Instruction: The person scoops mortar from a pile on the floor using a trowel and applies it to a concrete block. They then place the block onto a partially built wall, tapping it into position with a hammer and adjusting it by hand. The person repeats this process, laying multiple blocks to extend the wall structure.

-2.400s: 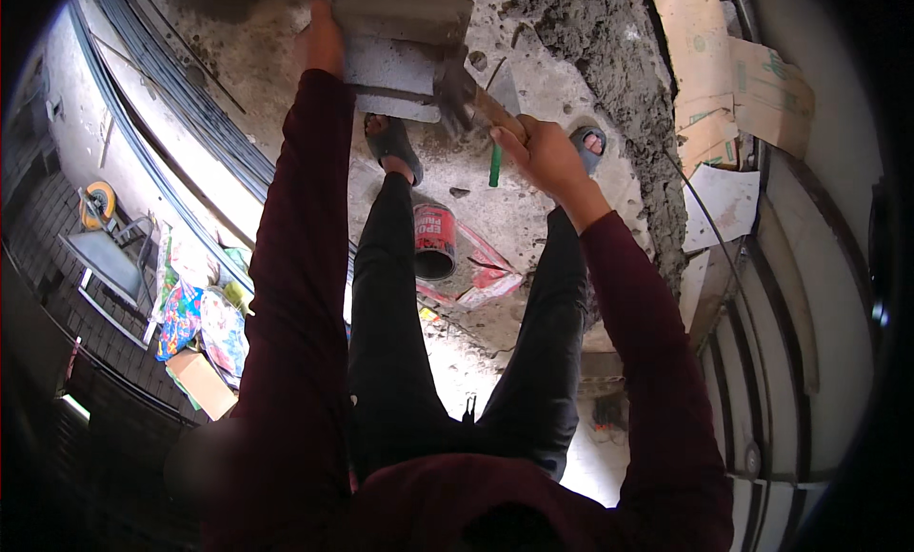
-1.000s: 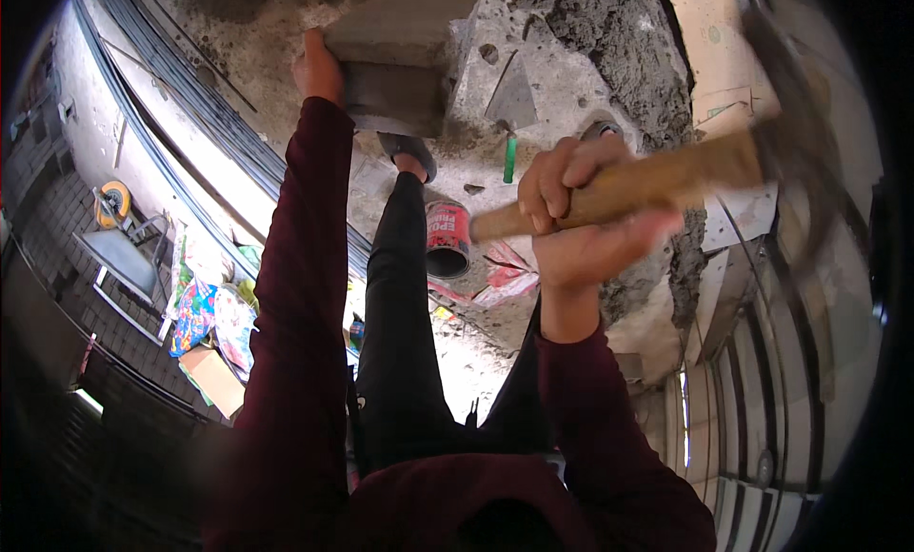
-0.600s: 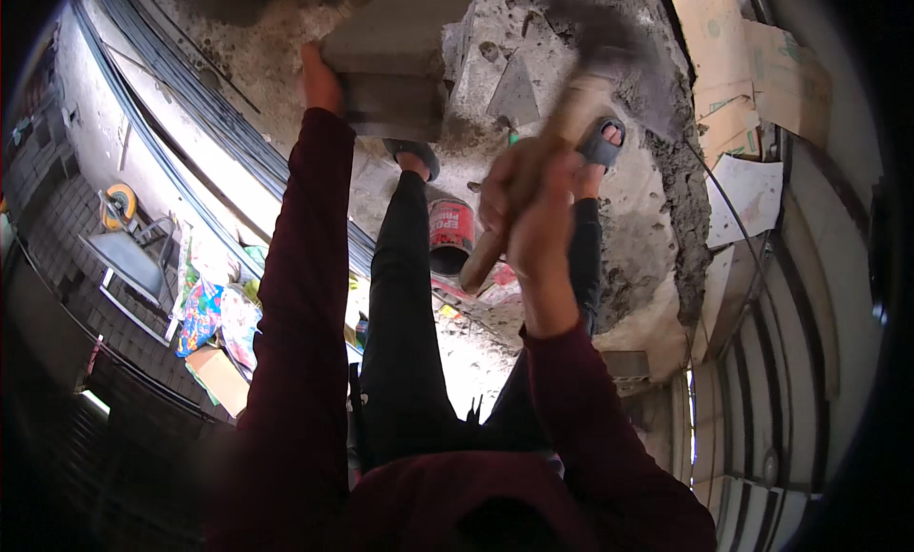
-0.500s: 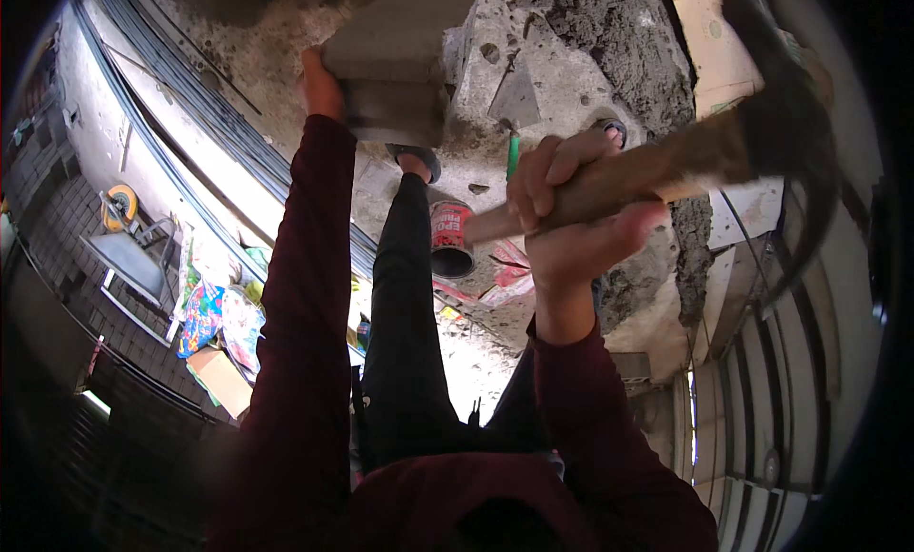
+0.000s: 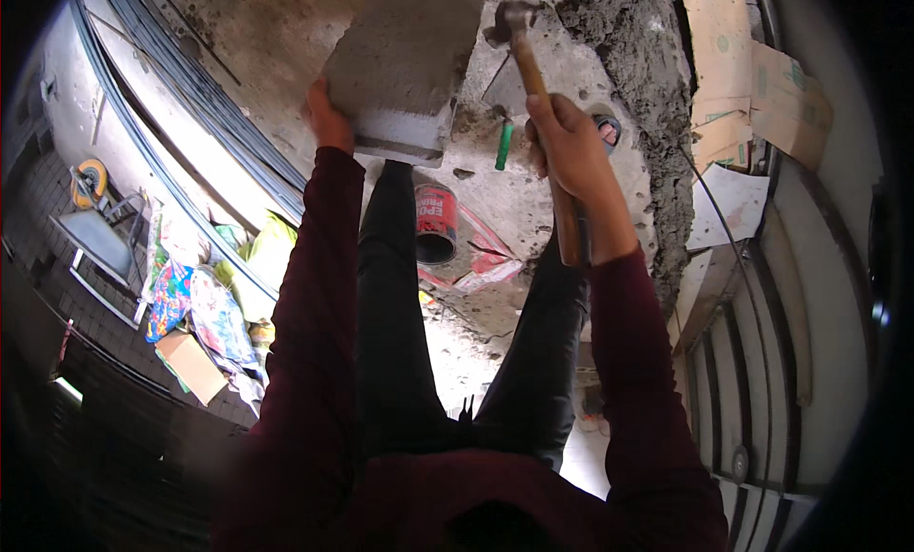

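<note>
Swung round from the right since the earlier frame, the hammer now points to the far side, its metal head just right of the block's right edge. The grey block sits at a changed angle, with its broad face showing larger and its near side narrower than before.

The right hand holds the hammer, its fingers wrapped around the wooden handle, whose butt sticks out toward the near side beside the wrist. The left hand touches the block's left edge near its near corner; part of the fingers is hidden, so I cannot tell how far they curl around it. The block lies at the far side, left of the middle.

To the right of the block, a trowel with a green handle lies on the rough concrete floor. A red can stands nearer, between the legs, with its dark mouth toward the near side and a red and white plastic bag just to its right. Wet grey mortar runs along the right, and flattened cardboard lies beyond it. Long thin rods stretch along the left.
</note>
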Motion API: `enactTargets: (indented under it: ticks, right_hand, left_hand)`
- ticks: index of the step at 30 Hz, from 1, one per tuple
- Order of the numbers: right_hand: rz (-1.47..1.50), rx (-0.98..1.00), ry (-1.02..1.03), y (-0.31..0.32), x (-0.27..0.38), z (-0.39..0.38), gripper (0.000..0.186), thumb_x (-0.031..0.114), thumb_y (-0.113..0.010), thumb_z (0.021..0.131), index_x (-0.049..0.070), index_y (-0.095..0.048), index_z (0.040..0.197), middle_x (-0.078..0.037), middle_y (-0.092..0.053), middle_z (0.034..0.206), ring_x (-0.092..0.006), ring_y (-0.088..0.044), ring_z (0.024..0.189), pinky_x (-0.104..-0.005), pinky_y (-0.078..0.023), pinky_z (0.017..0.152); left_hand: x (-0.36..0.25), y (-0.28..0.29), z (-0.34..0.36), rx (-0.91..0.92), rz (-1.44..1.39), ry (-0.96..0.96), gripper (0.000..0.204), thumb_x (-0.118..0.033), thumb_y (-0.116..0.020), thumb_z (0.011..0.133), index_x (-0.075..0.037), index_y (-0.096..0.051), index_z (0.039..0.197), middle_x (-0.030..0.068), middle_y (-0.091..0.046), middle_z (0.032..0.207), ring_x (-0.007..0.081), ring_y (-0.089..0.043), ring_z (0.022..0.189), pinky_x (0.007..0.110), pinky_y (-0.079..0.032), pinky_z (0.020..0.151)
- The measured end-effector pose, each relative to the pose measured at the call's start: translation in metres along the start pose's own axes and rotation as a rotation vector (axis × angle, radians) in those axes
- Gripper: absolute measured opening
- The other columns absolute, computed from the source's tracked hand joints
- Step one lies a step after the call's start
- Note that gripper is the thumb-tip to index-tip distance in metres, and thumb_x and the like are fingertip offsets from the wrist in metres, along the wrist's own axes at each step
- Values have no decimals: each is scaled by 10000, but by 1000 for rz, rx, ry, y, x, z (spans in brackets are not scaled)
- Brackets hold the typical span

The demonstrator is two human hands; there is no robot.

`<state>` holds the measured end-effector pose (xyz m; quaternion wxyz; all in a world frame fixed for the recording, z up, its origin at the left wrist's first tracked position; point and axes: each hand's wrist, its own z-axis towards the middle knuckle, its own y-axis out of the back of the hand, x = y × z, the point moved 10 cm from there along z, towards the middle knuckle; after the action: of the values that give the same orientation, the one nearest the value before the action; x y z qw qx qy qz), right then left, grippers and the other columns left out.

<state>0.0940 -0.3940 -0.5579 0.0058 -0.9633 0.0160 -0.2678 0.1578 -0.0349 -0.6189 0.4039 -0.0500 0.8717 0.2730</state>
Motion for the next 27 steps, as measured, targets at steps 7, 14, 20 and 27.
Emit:
enactTargets:
  ticks: [7,14,20,27]
  right_hand:
    - [-405,-184,579,-18,87,-40,324,296,-483,987,-27,-492,1011,-193,-600,691,-337,-600,578,-411,-470,545]
    - [-651,-103,147,-6,10,-8,404,344,-485,973,-42,-552,877,-251,-604,695,-440,-607,654,-473,-464,608]
    - [-315,-274,347,-17,115,-44,326,295,-523,964,-26,-536,908,-204,-603,659,-373,-622,611,-422,-463,561]
    - [-842,63,67,-29,4,12,399,338,-501,950,-54,-574,926,-276,-625,761,-457,-623,749,-507,-470,664]
  left_hand:
    - [30,22,-2,84,-76,-16,538,-425,-494,884,58,-596,1099,123,-580,1094,204,-520,1003,340,-403,894]
    - [40,20,-14,16,-208,-37,336,-328,-506,887,2,-568,870,23,-524,858,148,-456,824,293,-385,771]
    - [37,28,-5,125,-230,-87,276,-289,-517,888,-24,-560,823,-6,-487,808,124,-433,789,276,-372,746]
    - [32,19,-7,114,-166,-187,284,-285,-515,892,-24,-560,788,-18,-482,761,119,-418,757,280,-365,716]
